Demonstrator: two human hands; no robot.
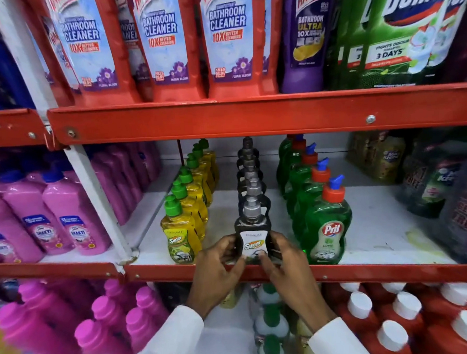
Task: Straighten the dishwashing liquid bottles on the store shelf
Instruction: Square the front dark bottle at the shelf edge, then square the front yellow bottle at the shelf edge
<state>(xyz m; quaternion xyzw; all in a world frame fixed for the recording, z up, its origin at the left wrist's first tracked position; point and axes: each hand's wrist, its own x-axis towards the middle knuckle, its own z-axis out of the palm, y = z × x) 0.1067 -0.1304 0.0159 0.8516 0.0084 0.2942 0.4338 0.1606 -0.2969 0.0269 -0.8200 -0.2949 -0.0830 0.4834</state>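
Note:
On the middle shelf [372, 223] stand three files of dishwashing liquid bottles running front to back. The yellow bottles with green caps [179, 235] are on the left, dark bottles with grey caps [250, 184] in the centre, green Pril bottles with orange-and-blue caps [327, 225] on the right. The front dark bottle [253, 230] stands upright at the shelf's front edge. My left hand [216, 271] grips its left side and my right hand [287, 269] its right side. My fingers hide its base.
Red bathroom cleaner bottles [164, 41], a purple one and green ones fill the shelf above. Pink bottles [65, 220] stand to the left beyond a white upright [97, 196]. Dark wrapped packs [446, 191] sit at the right. Pink, green-capped and red bottles crowd the shelf below.

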